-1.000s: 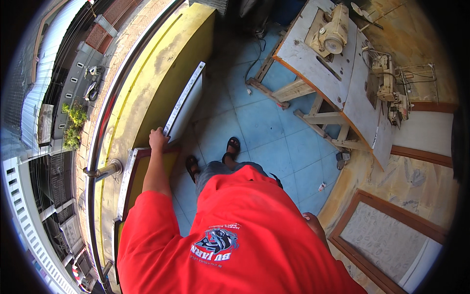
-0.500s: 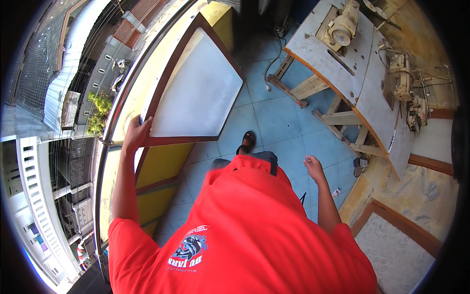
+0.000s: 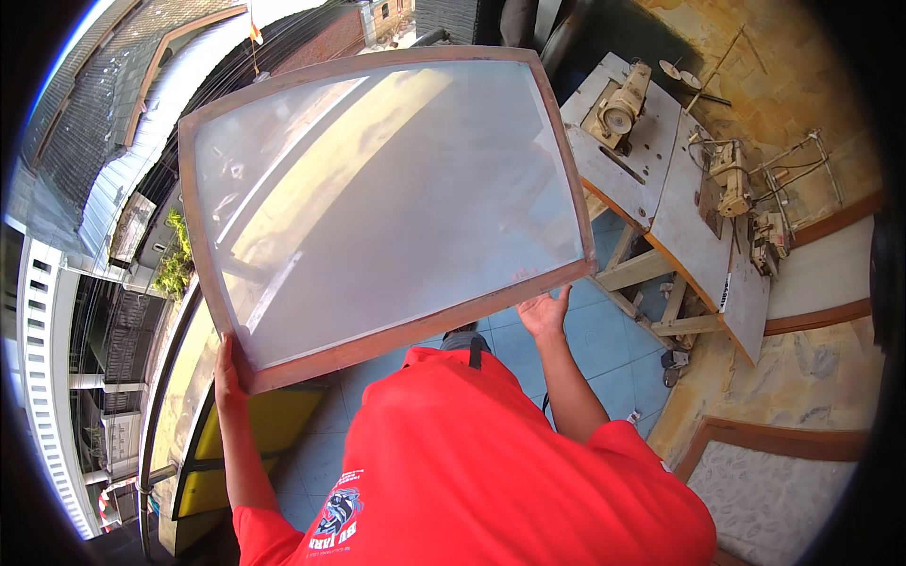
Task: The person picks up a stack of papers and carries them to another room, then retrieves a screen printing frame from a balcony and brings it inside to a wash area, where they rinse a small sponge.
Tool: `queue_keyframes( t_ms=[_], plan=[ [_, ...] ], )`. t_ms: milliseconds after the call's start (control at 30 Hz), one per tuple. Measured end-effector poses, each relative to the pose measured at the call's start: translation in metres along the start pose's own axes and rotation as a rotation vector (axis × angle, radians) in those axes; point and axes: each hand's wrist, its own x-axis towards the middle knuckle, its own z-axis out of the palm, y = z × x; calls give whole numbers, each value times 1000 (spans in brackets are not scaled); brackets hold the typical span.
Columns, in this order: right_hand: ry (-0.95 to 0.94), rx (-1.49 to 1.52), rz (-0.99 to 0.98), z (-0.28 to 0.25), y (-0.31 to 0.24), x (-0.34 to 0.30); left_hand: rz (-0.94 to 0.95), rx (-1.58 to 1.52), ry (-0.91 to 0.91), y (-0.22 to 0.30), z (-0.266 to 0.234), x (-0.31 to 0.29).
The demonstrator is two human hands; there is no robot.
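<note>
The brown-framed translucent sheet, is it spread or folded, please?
Spread: the translucent sheet spans the brown four-sided frame, no folds visible.

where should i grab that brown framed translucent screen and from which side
Probably best by the brown rim, coming from the person's side: left hand at the near left corner, right hand palm up under the near edge toward the right. The rim looks narrow enough to wrap; the wide, flat translucent sheet inside offers nothing to grip.
</note>
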Motion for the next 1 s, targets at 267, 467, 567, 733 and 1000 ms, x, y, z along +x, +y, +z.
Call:
queue_keyframes(
  t_ms=[267, 467, 567, 733, 1000],
  plan=[
    [-372, 179, -226, 36, -66, -92, -35, -46, -372, -104, 48, 24],
    [-448, 82, -459, 52, -120, -172, -136, -59, -525, -147, 115, 47],
    [-532, 30, -521, 85, -130, -215, -240, -94, -551, -158, 136, 63],
    [-704, -157, -699, 130, -162, -252, -342, -152, -639, -161, 191, 72],
    [-811, -233, -623, 236, -156, -183, -337, -147, -763, -162, 216, 70]
  ],
)
